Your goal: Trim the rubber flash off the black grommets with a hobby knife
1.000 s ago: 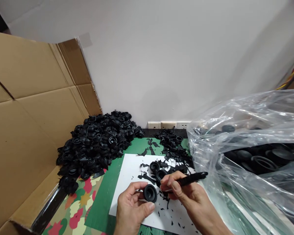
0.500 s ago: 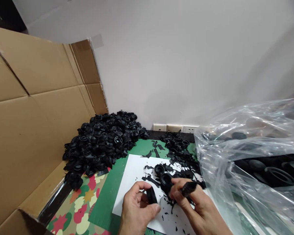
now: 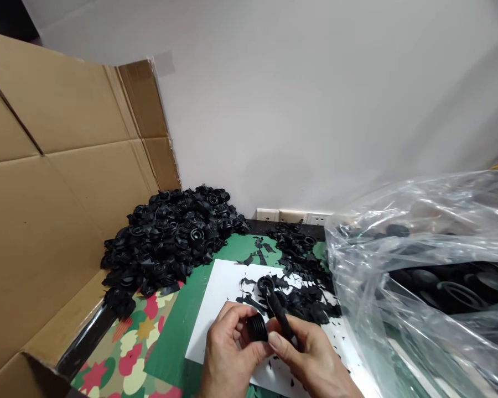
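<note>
My left hand [image 3: 232, 348] is closed around a ribbed black rubber bellows [image 3: 257, 328], held just above a white sheet [image 3: 207, 309]. The thumb and fingertips of my right hand [image 3: 307, 356] meet at the right side of this bellows. Between my right thumb and forefinger lies a long, dark piece [image 3: 283, 320]; whether it is a tool or a rubber strip I cannot tell. Just beyond its far end sits a black rubber ring [image 3: 266, 284]. Torn black scraps [image 3: 305, 304] are spread over the sheet behind my right hand.
On the left, a large heap of ribbed black rubber parts [image 3: 170, 237] leans towards a cardboard box [image 3: 74, 204]. A clear plastic bag [image 3: 365, 265] with black parts inside stands at the right. Wall sockets [image 3: 292, 217] line the back, beyond a green mat [image 3: 174, 331].
My right hand has moved left to meet the bellows. The torn flap seen at its fingers is out of sight, and a long dark piece now shows there. The left hand has turned the bellows slightly.
</note>
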`<control>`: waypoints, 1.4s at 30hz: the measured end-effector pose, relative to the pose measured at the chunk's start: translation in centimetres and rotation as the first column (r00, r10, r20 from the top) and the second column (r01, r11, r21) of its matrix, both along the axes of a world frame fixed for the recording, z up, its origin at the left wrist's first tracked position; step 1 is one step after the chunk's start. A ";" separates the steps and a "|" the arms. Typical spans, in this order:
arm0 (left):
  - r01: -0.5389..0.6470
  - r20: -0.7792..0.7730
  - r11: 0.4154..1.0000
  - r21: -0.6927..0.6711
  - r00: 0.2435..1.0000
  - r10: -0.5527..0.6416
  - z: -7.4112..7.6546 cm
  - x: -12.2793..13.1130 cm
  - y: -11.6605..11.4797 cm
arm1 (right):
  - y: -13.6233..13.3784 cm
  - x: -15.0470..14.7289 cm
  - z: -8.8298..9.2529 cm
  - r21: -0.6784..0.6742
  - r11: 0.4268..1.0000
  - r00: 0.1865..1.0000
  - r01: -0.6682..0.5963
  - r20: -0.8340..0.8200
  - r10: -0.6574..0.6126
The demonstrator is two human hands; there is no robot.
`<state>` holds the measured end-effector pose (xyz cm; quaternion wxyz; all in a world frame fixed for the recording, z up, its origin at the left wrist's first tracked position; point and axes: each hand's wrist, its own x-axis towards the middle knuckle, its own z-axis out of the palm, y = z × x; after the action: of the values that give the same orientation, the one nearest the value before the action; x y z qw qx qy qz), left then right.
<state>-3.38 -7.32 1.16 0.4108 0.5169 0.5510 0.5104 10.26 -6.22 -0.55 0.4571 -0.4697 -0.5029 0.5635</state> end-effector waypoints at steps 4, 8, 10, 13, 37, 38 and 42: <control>0.059 0.054 0.994 -0.095 0.997 -0.054 0.1 0.0 0.0 | 0.0 -0.1 -0.4 -0.091 0.994 0.997 -0.064 -0.056 0.059; 0.112 0.241 0.973 -0.203 0.969 -0.062 0.1 -0.1 0.2 | -0.2 -0.1 -0.1 -0.162 0.984 0.981 -0.079 -0.187 0.048; 0.104 0.302 0.967 -0.233 0.953 -0.029 -0.1 -0.2 0.4 | -0.2 -0.1 0.1 -0.188 0.980 0.976 -0.058 -0.218 0.016; 0.067 0.333 0.972 -0.227 0.943 0.013 -0.5 -0.4 0.6 | -0.1 -0.2 0.1 -0.215 0.975 0.972 -0.052 -0.237 0.000; -0.034 0.292 0.973 -0.230 0.951 0.102 -0.7 -0.6 0.9 | 0.3 0.0 -0.3 -0.293 0.952 0.952 -0.091 -0.306 -0.003; -0.032 0.292 0.975 -0.219 0.952 0.097 -0.8 -0.7 0.9 | 0.3 0.0 -0.3 -0.295 0.951 0.952 -0.094 -0.307 -0.001; -0.063 0.296 0.981 -0.184 0.948 0.116 -0.7 -0.3 0.8 | 0.3 0.0 -0.4 -0.291 0.952 0.954 -0.095 -0.299 0.004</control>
<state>-3.72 -6.50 0.47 0.5106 0.3687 0.5458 0.5527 10.25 -5.88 -0.91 0.4353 -0.4317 -0.3487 0.7089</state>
